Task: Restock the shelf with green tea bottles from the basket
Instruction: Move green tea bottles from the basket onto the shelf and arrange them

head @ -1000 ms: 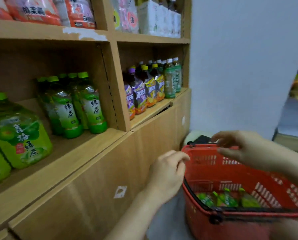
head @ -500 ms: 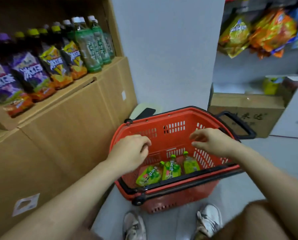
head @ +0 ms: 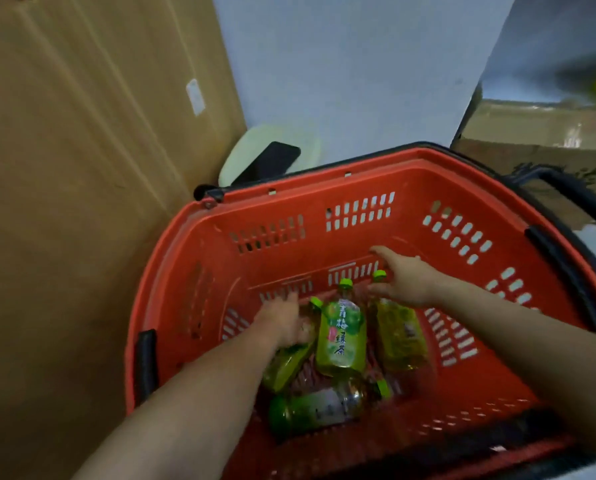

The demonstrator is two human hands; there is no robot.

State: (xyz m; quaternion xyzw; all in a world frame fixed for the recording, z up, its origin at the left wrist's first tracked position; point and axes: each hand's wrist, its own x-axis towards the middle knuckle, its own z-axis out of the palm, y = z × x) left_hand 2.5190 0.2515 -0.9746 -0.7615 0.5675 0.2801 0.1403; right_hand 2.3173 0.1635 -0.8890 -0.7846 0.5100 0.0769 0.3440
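Where blur hides: left hand (head: 282, 323) over left bottle (head: 284, 367) — grip cannot be told
Right hand (head: 405, 282): fingers spread, holding nothing
Middle bottle (head: 341, 336) label: 青梅绿茶

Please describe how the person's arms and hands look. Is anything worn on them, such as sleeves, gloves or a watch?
Both arms are bare as far as the picture shows: no sleeve covers the left forearm or the right forearm. The left hand and the right hand wear no gloves. No watch, bracelet or ring is visible, though the picture is somewhat blurred.
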